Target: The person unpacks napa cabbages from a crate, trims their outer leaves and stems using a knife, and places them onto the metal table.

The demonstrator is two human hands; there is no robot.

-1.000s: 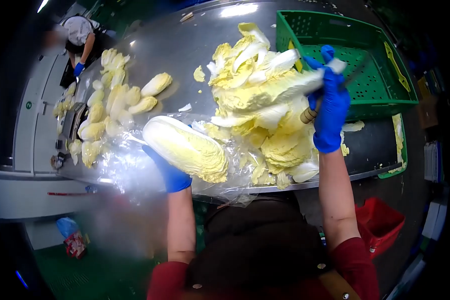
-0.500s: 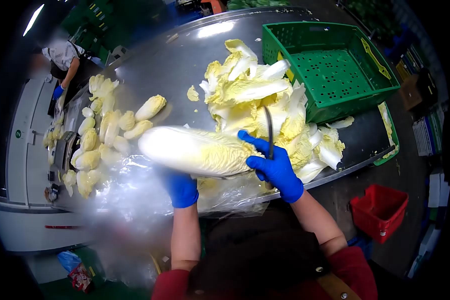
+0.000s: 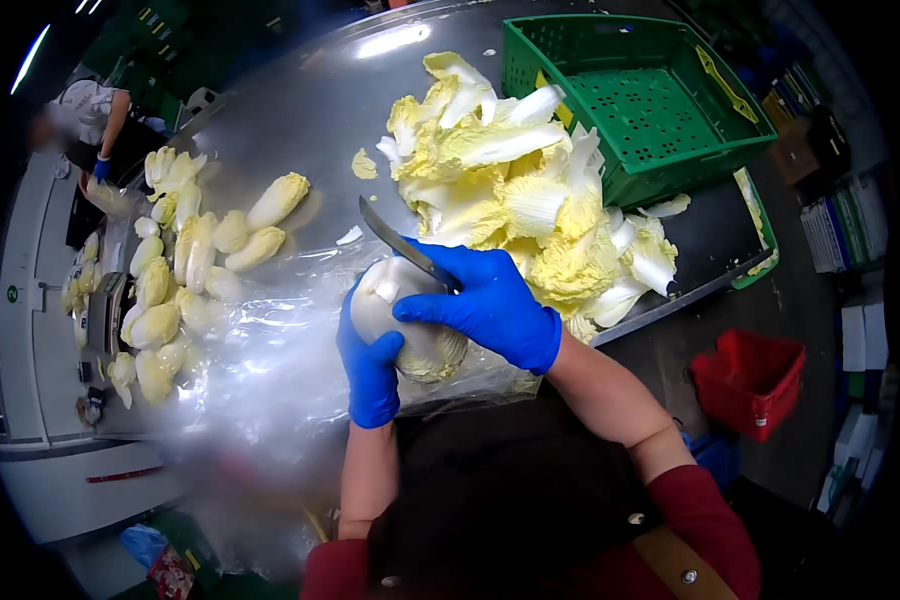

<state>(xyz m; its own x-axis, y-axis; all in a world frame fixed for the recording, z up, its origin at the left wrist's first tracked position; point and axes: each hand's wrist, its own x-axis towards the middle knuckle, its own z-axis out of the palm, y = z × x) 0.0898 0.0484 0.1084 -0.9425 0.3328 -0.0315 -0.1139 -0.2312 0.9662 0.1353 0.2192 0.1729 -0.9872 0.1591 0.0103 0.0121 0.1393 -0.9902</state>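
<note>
A Chinese cabbage [image 3: 432, 352] is tipped so that its white stem end faces up toward me. My left hand [image 3: 372, 372], in a blue glove, is closed around its left side. In my right hand [image 3: 495, 308], also blue-gloved, is a knife [image 3: 392, 234] with a curved blade pointing up and left. The right thumb presses on the cabbage near the stem end, and the knife's handle is hidden in the fist. Just beyond my hands lies a heap of loose cabbage leaves [image 3: 515, 190]. Clear plastic film [image 3: 270, 345] spreads on the left.
A green crate [image 3: 655, 180] stands at the far right of the metal table [image 3: 320, 110]. Several trimmed cabbages [image 3: 155, 325] lie at the left. On the floor at right is a red basket [image 3: 748, 385]. Another person [image 3: 95, 115] is at the far left.
The cabbage has turned from lying lengthwise to stem end up, facing me. My right hand has moved left onto it, bringing the knife blade over its stem end.
</note>
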